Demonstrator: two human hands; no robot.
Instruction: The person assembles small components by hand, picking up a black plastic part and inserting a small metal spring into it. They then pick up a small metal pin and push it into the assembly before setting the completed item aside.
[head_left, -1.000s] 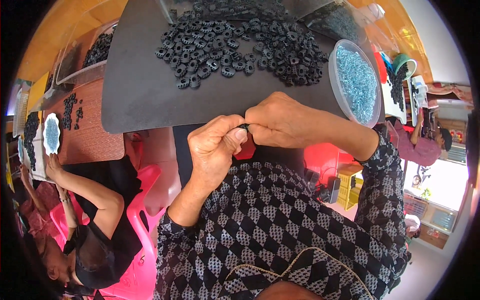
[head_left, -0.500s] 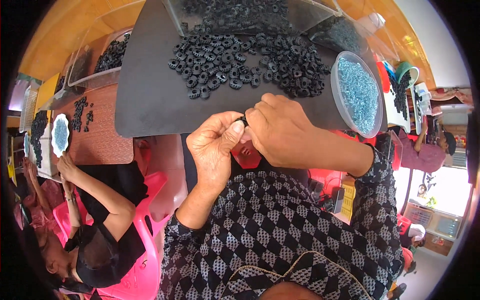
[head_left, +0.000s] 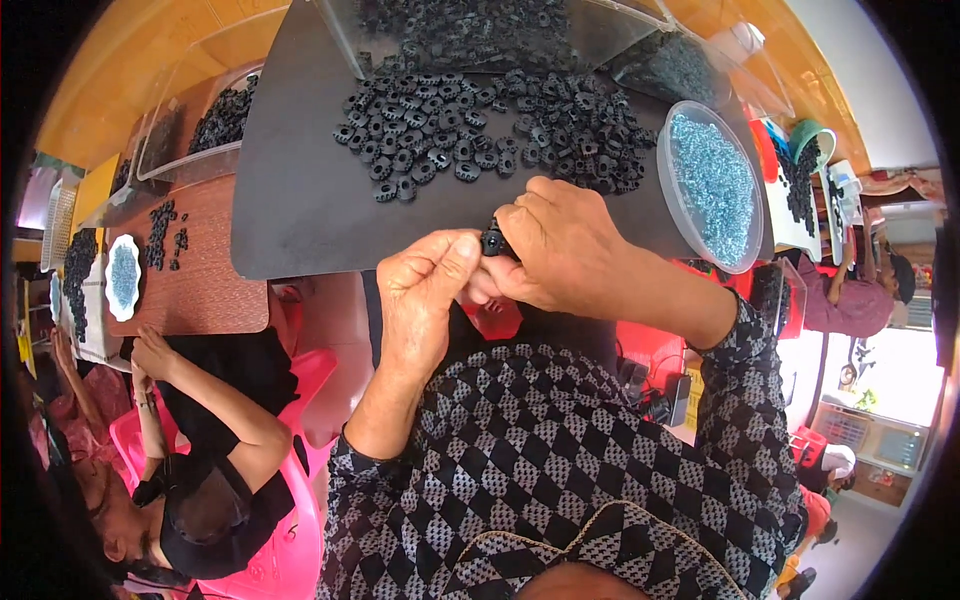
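The small black piece (head_left: 493, 241) is near the edge of the counter (head_left: 300, 215), pinched in the fingers of the right hand (head_left: 565, 240). The left hand (head_left: 425, 285) curls close by; I can't tell if it's gripping anything. Keep the piece steady, pinch gently.

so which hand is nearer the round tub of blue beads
Right. The right hand is left of the tub; the left hand is farther left, beyond the right one.

One held black piece (head_left: 493, 240); one round bead tub (head_left: 667, 180); heaped black pieces (head_left: 415, 120), too many to count.
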